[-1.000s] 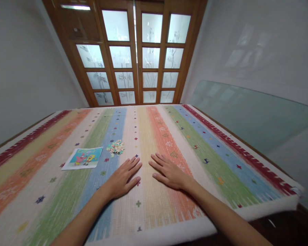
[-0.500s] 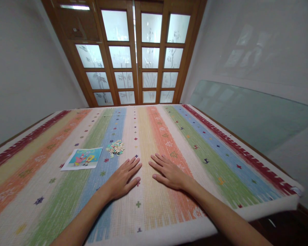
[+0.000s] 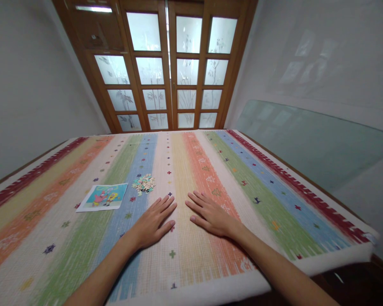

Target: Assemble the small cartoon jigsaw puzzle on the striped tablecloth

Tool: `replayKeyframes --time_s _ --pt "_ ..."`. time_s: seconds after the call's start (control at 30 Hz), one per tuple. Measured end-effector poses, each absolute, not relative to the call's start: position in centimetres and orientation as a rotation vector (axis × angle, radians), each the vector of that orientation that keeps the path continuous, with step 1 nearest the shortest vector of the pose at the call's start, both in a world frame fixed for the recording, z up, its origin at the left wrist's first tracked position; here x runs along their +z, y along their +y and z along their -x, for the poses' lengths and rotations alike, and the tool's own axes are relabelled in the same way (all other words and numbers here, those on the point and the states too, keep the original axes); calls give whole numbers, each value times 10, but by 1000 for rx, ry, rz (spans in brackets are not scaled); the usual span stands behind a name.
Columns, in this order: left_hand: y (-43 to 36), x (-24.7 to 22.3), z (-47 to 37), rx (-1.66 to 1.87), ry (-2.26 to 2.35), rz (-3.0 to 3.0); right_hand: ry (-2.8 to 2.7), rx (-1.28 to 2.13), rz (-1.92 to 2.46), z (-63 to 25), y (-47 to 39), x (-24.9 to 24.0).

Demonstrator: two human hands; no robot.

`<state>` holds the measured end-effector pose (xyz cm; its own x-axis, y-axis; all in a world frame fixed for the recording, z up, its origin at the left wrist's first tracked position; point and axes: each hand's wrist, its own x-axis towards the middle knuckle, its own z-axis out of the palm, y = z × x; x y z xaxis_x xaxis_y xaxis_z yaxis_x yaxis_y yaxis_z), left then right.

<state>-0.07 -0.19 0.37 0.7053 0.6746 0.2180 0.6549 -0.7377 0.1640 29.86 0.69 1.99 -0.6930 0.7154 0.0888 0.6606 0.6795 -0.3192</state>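
My left hand [image 3: 153, 225] lies flat, palm down, on the striped cloth [image 3: 185, 255], its fingers stretched out and holding nothing. Beyond its fingertips is a small heap of jigsaw puzzle pieces [image 3: 144, 184], loose and mixed in pale, teal and dark tones. To the left of the heap lies a picture sheet [image 3: 102, 197] with a pink and a yellow cartoon figure on a blue-green ground. My right hand [image 3: 212, 215] also rests flat on the cloth, fingers slightly spread, with nothing in it. A gap separates the two hands.
The cloth covers a wide surface whose near edge [image 3: 236, 291] has a white border. Wooden doors with frosted panes [image 3: 187, 72] stand at the far end. A greenish glass panel [image 3: 309, 136] leans by the right wall; another wall [image 3: 28, 85] rises on the left.
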Motion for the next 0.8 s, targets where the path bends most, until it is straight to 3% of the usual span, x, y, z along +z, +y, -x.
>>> replayKeyframes --time_s 0.8 --pt "-3 6 -2 365 1127 -2805 -2688 366 1126 -298 6 20"
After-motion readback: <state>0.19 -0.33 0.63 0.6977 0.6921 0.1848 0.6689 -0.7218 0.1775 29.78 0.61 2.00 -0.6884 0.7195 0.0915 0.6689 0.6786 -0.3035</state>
